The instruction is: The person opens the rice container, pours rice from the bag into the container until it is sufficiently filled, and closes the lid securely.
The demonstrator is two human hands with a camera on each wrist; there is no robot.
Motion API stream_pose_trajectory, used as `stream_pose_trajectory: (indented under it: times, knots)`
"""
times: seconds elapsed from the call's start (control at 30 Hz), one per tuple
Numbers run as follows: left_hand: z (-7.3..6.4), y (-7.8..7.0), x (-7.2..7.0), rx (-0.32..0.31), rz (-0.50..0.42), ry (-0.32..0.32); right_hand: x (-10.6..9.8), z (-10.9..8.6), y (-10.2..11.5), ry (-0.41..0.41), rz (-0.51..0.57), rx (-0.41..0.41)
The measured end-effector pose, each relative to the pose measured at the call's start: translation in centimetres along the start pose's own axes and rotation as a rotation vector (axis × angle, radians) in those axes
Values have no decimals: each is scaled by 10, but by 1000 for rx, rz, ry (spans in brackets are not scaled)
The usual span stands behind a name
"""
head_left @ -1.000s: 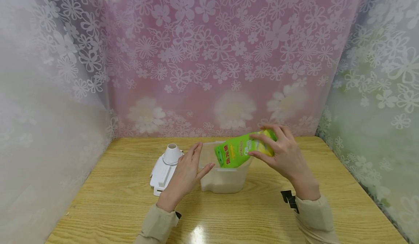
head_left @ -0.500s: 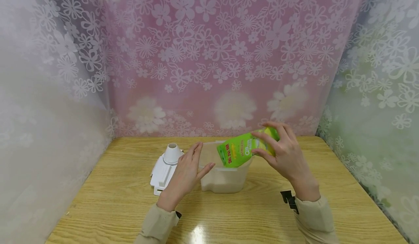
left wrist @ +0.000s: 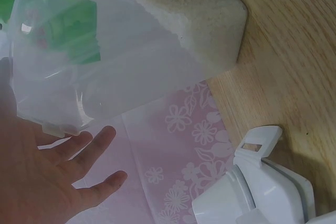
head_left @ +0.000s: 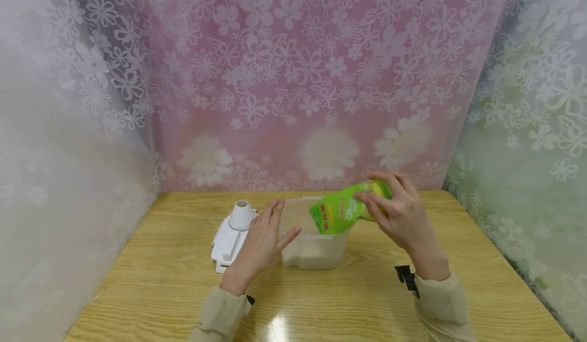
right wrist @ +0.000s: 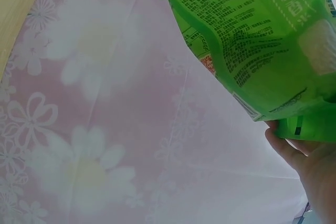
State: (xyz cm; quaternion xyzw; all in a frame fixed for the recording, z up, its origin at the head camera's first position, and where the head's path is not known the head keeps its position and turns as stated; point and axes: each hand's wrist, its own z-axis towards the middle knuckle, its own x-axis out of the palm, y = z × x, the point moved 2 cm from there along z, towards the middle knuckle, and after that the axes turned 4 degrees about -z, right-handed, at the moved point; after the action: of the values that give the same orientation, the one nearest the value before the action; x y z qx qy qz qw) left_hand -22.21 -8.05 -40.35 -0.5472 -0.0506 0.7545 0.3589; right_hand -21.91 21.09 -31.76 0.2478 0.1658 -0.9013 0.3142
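The right hand grips the tilted bag, its low end over the tub; the left hand, fingers apart, is beside it. Only the left wrist view resolves grains; only the right, fine print.

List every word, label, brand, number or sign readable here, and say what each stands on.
"金龙鱼", apparently, in red: front of green bag.
"Q", white, what follows too blurred: same front.
White characters on the bag's back: too unclear to quote.
Small print there: too small.
Container: no readable text seen.
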Motion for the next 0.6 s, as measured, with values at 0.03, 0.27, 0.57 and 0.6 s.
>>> stream_pose_trajectory:
  times: [0.03, 0.27, 0.57, 0.6]
  knots:
    - [0, 0, 0, 0, -2, 1, 0, 0, 0, 2, -1, 1]
    - [1, 0, 0, -2, -4, 5, -2, -1, -2, 10, -11, 5]
    - [0, 0, -1, 6, 0, 0, -4, -1, -2, 3, -20, 24]
    - [-1, 0, -1, 2, 0, 4, -4, -1, -2, 0, -20, 27]
